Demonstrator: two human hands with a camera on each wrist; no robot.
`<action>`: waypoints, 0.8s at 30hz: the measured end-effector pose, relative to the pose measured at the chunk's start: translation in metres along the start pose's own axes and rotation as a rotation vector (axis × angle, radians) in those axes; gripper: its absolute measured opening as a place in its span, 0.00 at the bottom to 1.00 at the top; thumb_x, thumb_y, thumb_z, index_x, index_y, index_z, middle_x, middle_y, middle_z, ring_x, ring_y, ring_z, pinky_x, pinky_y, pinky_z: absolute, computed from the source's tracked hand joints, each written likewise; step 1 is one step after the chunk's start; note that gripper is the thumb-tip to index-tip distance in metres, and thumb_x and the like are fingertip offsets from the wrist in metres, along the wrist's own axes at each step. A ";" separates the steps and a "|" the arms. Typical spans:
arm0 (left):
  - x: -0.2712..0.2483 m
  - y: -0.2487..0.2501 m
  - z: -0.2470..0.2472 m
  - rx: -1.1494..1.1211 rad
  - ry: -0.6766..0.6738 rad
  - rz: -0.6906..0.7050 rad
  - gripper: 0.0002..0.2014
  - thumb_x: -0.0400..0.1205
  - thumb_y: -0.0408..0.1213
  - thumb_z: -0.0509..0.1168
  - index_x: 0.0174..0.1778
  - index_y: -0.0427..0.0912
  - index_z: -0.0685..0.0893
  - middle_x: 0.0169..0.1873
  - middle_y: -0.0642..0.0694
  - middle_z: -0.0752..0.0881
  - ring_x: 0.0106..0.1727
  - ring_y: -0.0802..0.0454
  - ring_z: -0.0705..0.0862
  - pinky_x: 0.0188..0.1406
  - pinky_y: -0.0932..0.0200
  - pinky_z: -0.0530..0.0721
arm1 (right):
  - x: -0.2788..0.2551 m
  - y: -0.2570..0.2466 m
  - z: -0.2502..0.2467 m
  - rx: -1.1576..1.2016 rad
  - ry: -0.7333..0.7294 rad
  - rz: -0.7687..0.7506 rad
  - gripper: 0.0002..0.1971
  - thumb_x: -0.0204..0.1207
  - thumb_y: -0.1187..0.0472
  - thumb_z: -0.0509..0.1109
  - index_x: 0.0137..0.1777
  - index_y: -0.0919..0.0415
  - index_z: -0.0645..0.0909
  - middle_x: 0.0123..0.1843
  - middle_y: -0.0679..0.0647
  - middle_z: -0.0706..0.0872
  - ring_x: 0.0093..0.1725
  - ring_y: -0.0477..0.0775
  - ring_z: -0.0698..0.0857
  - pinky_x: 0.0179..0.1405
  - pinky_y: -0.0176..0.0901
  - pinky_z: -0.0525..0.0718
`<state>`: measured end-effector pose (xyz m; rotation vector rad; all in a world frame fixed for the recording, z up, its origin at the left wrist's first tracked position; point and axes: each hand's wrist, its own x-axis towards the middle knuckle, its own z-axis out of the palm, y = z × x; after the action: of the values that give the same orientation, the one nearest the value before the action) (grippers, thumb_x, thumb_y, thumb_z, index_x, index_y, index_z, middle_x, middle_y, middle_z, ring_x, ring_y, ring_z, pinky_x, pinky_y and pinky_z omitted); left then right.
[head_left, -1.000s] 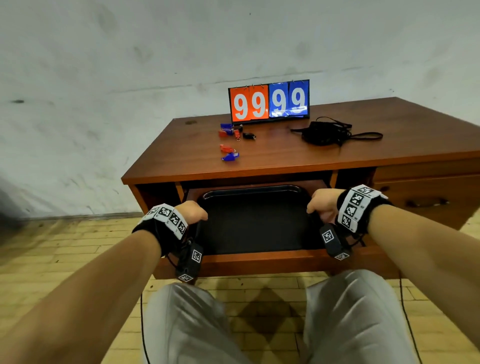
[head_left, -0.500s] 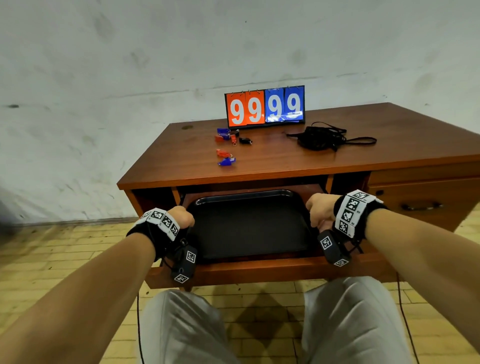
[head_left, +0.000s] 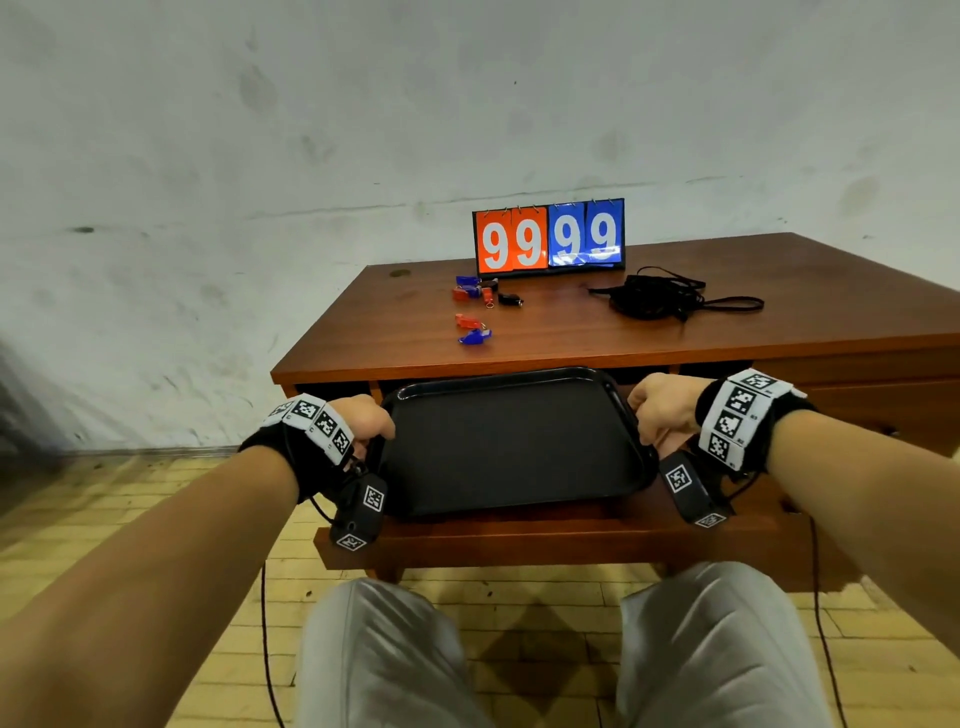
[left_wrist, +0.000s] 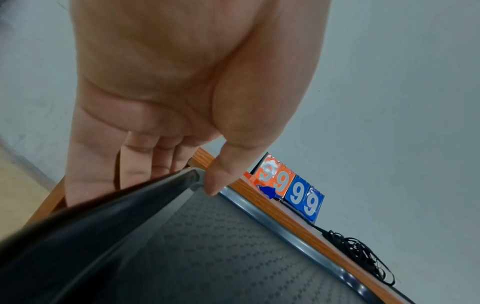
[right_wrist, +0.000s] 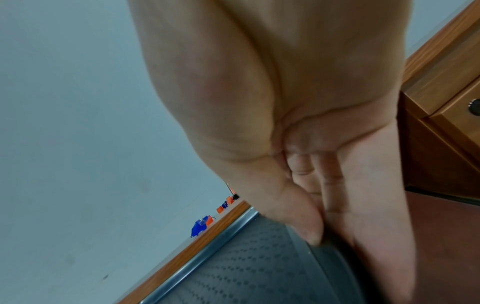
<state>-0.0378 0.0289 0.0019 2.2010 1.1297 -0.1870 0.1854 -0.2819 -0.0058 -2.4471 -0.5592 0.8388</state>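
A black plastic tray (head_left: 511, 447) with a dotted floor is held up over the pulled-out drawer shelf (head_left: 519, 540) of a brown wooden desk (head_left: 571, 332). My left hand (head_left: 366, 423) grips its left rim, thumb on top and fingers under, as the left wrist view shows on the tray (left_wrist: 233, 257) under my left hand (left_wrist: 182, 164). My right hand (head_left: 657, 413) grips the right rim the same way; in the right wrist view the thumb of my right hand (right_wrist: 309, 222) presses on the tray (right_wrist: 259, 273). The tray's far edge reaches the desktop's front edge.
On the desktop stand an orange and blue flip scoreboard (head_left: 548, 239) reading 99 99, several small red, blue and black whistles (head_left: 478, 306) and a heap of black cords (head_left: 660, 301). Closed drawers (head_left: 883, 395) sit at the right. My knees are below, over a yellow tiled floor.
Both hands have lifted the tray up out of the drawer shelf, so its far edge now stands level with the desktop's front edge.
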 end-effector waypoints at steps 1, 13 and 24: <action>-0.002 0.002 -0.003 -0.004 0.001 0.008 0.17 0.80 0.35 0.68 0.62 0.30 0.78 0.54 0.30 0.86 0.49 0.32 0.89 0.55 0.37 0.88 | -0.001 -0.001 -0.003 0.011 0.009 -0.001 0.19 0.67 0.84 0.67 0.58 0.72 0.80 0.50 0.76 0.89 0.48 0.77 0.90 0.51 0.76 0.85; 0.008 0.038 -0.033 0.017 0.044 0.077 0.13 0.75 0.38 0.71 0.47 0.30 0.86 0.39 0.35 0.85 0.40 0.39 0.85 0.51 0.43 0.87 | 0.003 -0.024 -0.039 0.012 0.064 -0.034 0.15 0.68 0.83 0.66 0.55 0.76 0.84 0.49 0.76 0.89 0.33 0.68 0.89 0.31 0.55 0.90; 0.064 0.069 -0.046 -0.030 0.035 0.030 0.10 0.78 0.35 0.69 0.37 0.31 0.81 0.17 0.42 0.75 0.26 0.41 0.79 0.39 0.46 0.83 | 0.076 -0.037 -0.069 0.087 0.007 -0.004 0.16 0.65 0.84 0.66 0.52 0.75 0.85 0.51 0.77 0.88 0.49 0.77 0.89 0.51 0.76 0.85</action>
<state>0.0473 0.0716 0.0456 2.2014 1.1104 -0.1190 0.2772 -0.2346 0.0283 -2.3682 -0.5146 0.8353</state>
